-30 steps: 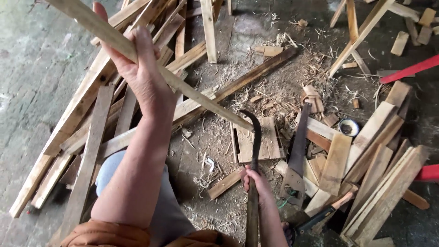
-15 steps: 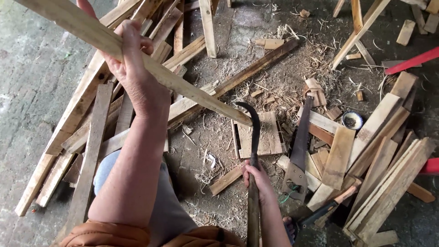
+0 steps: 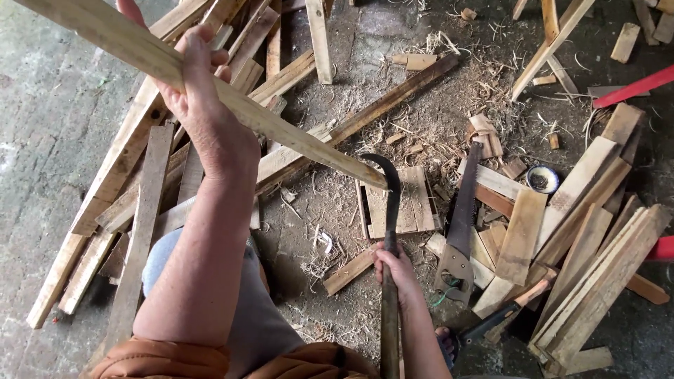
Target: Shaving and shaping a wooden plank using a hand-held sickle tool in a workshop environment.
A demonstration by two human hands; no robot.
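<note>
Above the small flat board (image 3: 393,203), the left hand (image 3: 203,105) is gripping a long slat (image 3: 210,91) while the right hand (image 3: 397,270), clenched on the hooked knife (image 3: 390,231), is meeting its tip, likely requiring a trimming stroke

Pale yellow-tan wooden strip (image 3: 232,105), plain and unpainted. Sickle blade (image 3: 390,186) dark grey to black; its handle (image 3: 388,316) dull brown. Handsaw blade (image 3: 463,210) dark rust-grey, its grip (image 3: 453,270) grey-brown. Small round tin (image 3: 542,180) white-rimmed with a dark centre. Red bars (image 3: 635,86) at the floor's right edge. Floor (image 3: 42,140) mottled grey. Garment (image 3: 232,359) orange-brown.
</note>
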